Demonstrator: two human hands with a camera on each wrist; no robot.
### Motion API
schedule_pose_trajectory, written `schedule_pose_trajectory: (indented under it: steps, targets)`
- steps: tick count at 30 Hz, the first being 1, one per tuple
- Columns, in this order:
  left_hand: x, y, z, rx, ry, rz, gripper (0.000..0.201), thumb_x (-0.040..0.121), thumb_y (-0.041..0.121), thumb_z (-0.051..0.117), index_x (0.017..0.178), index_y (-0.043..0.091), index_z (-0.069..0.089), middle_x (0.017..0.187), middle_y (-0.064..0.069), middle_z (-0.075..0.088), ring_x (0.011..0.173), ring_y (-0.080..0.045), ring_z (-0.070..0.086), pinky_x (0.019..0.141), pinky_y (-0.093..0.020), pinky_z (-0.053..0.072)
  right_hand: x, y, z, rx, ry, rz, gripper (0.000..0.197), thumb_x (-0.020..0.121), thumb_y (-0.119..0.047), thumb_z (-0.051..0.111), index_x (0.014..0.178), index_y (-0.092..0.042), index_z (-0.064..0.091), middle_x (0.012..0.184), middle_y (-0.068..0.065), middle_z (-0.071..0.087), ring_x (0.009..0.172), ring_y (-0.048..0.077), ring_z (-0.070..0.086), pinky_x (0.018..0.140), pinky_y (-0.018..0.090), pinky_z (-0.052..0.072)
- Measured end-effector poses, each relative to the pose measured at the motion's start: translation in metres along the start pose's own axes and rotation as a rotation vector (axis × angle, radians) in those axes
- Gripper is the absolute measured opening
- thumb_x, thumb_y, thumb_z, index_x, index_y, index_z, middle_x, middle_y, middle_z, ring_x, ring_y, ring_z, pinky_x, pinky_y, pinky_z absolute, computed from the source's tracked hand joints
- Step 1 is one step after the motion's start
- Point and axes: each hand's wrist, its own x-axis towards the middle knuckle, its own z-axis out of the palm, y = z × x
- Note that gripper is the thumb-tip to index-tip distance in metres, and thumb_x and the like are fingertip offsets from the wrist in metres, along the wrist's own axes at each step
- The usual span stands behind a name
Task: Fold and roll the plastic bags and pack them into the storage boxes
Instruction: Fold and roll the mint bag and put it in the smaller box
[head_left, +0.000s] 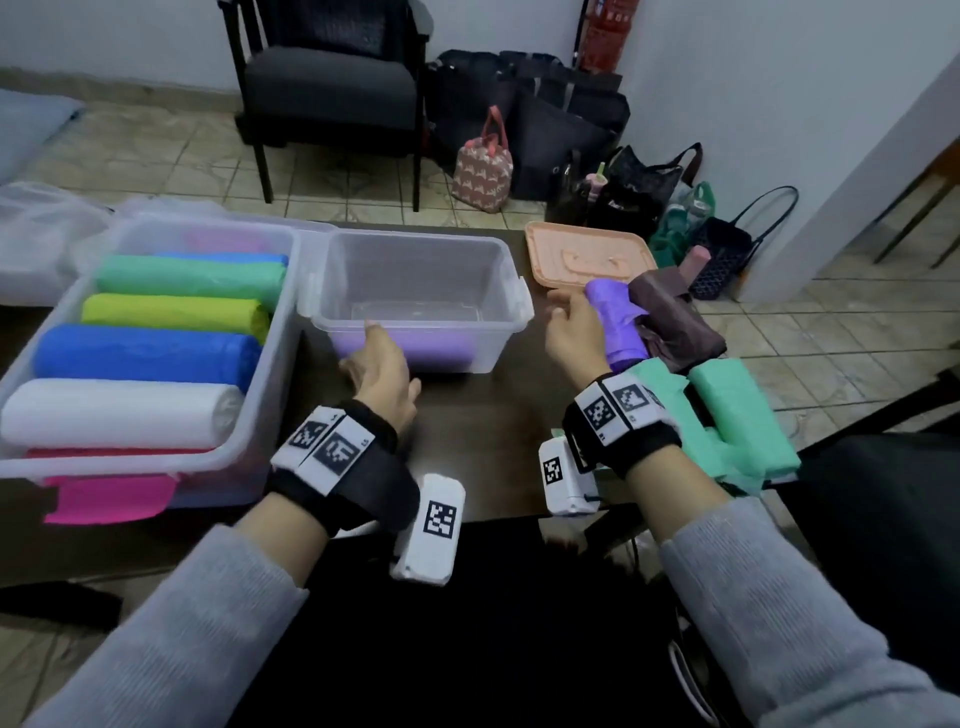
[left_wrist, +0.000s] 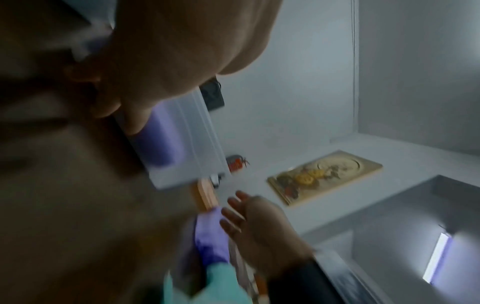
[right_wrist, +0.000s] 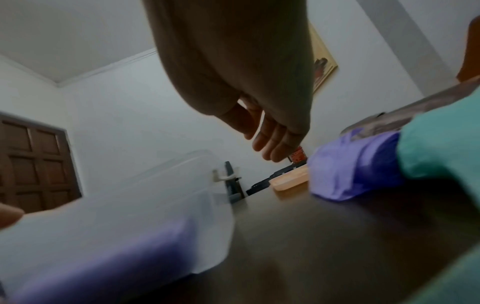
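Observation:
A small clear storage box (head_left: 511, 299) stands mid-table with one purple roll (head_left: 441, 349) lying against its near wall. My left hand (head_left: 382, 364) is at that near wall, fingers loosely extended, one fingertip up at the rim, holding nothing. To the right, my right hand (head_left: 571, 332) hovers with straight fingers beside a loose purple bag (head_left: 618, 322), which lies on the table; whether they touch is unclear. In the right wrist view the right hand (right_wrist: 272, 142) is empty, left of the purple bag (right_wrist: 355, 164). A large clear box (head_left: 283, 374) at left holds several coloured rolls.
A brown bag (head_left: 680, 322) lies behind the purple one, and folded green bags (head_left: 737, 421) lie near the table's right edge. An orange lid (head_left: 587, 254) rests at the back right. A pink bag (head_left: 109, 499) sticks out under the large box. Chair and handbags stand on the floor beyond.

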Motion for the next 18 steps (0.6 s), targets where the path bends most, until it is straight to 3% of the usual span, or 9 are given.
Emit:
schedule_pose_trajectory:
  steps: [1,3,4,6,8,10,12,15,18]
  targets:
    - [-0.008,-0.013,0.002,0.078,-0.046,-0.031,0.051,0.100,0.033,0.037,0.145,0.013,0.021,0.143,-0.004,0.031,0.116,-0.027,0.043,0.097,-0.040,0.041,-0.002,0.009,-0.007,-0.017,0.030,-0.002,0.036,0.092,0.002,0.038,0.125,-0.003,0.049,0.128,0.012,0.054,0.119,0.023,0.049,0.080,0.013,0.030]
    - [-0.025,-0.043,0.009,0.297,-0.203,-0.061,0.044,0.099,0.029,0.042,0.139,0.013,0.036,0.119,-0.005,0.048,0.089,-0.020,0.050,0.080,-0.029,0.043,-0.003,0.031,-0.023,-0.067,0.077,0.005,0.035,0.086,0.008,0.041,0.118,0.000,0.052,0.123,0.016,0.055,0.116,0.028,0.049,0.082,0.019,0.032]
    - [-0.031,-0.058,0.014,0.472,-0.300,-0.038,0.044,0.097,0.028,0.046,0.136,0.010,0.041,0.115,-0.006,0.053,0.090,-0.019,0.052,0.079,-0.027,0.041,-0.003,0.041,-0.033,-0.104,0.104,0.031,0.035,0.084,0.009,0.043,0.116,0.001,0.052,0.123,0.018,0.054,0.117,0.031,0.048,0.087,0.024,0.032]
    - [-0.036,-0.088,0.023,0.895,-0.468,0.099,0.053,0.095,0.032,0.050,0.140,0.009,0.037,0.137,-0.009,0.047,0.123,-0.023,0.046,0.098,-0.027,0.035,-0.003,0.060,-0.054,-0.202,0.155,0.104,0.035,0.083,0.006,0.043,0.117,0.000,0.050,0.126,0.023,0.050,0.121,0.036,0.043,0.097,0.033,0.031]
    - [-0.037,-0.111,0.028,1.297,-0.544,0.292,0.062,0.096,0.039,0.044,0.146,0.010,0.023,0.154,-0.015,0.020,0.143,-0.028,0.018,0.114,-0.034,0.017,-0.004,0.076,-0.075,-0.310,0.143,0.259,0.037,0.088,-0.002,0.042,0.125,0.000,0.043,0.134,0.025,0.042,0.127,0.039,0.036,0.103,0.036,0.028]
    - [-0.036,-0.124,0.029,1.588,-0.502,0.555,0.065,0.097,0.045,0.035,0.149,0.014,0.013,0.157,-0.016,0.000,0.145,-0.030,-0.002,0.116,-0.042,0.003,-0.005,0.089,-0.093,-0.360,0.091,0.403,0.043,0.092,-0.009,0.042,0.133,0.002,0.035,0.141,0.026,0.034,0.131,0.040,0.030,0.106,0.037,0.026]
    - [-0.027,-0.135,0.025,1.724,-0.443,0.760,0.064,0.098,0.048,0.029,0.150,0.017,0.010,0.158,-0.013,-0.005,0.145,-0.030,-0.007,0.116,-0.044,0.000,-0.006,0.100,-0.107,-0.396,0.015,0.443,0.046,0.094,-0.015,0.043,0.134,0.005,0.034,0.141,0.026,0.037,0.130,0.038,0.035,0.107,0.038,0.027]
    - [-0.010,-0.144,0.014,1.798,-0.420,0.789,0.064,0.096,0.053,0.023,0.151,0.022,0.009,0.158,-0.010,-0.004,0.146,-0.027,-0.006,0.116,-0.044,-0.002,-0.008,0.106,-0.116,-0.420,-0.152,0.401,0.039,0.093,-0.016,0.048,0.124,0.008,0.050,0.120,0.021,0.054,0.114,0.035,0.053,0.092,0.034,0.041]
    - [-0.005,-0.151,0.006,1.783,-0.387,0.875,0.077,0.084,0.061,0.002,0.150,0.024,0.018,0.158,-0.010,0.008,0.146,-0.026,0.002,0.116,-0.042,0.001,-0.007,0.101,-0.118,-0.423,-0.223,0.361,0.029,0.088,-0.016,0.055,0.108,0.005,0.058,0.098,0.017,0.056,0.088,0.030,0.058,0.073,0.030,0.045]
